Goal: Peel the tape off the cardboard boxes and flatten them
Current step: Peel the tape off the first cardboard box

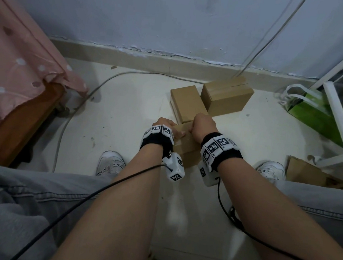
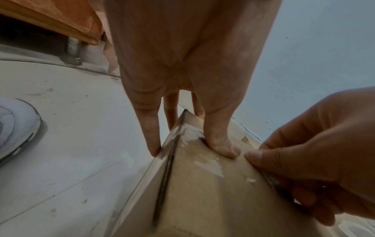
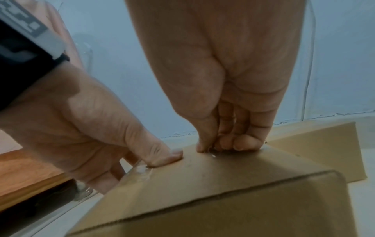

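A small taped cardboard box (image 1: 185, 149) stands on the floor between my feet. My left hand (image 1: 171, 129) grips its left end, thumb (image 2: 223, 147) pressed on top and fingers (image 2: 151, 136) down the side. Clear tape (image 2: 188, 137) shines along that edge and seam. My right hand (image 3: 215, 146) has its fingers curled, and the thumb and fingertips pinch at the tape on the box's top, just right of the left thumb. Two more closed boxes lie beyond: a plain one (image 1: 186, 102) and a taped one (image 1: 226, 98).
A flattened piece of cardboard (image 1: 306, 173) lies by my right shoe. A green bag (image 1: 313, 114) and a white rack (image 1: 338, 114) stand at the right. A bed frame with pink cloth (image 1: 21, 73) fills the left. A grey cable (image 1: 82, 102) runs across the floor.
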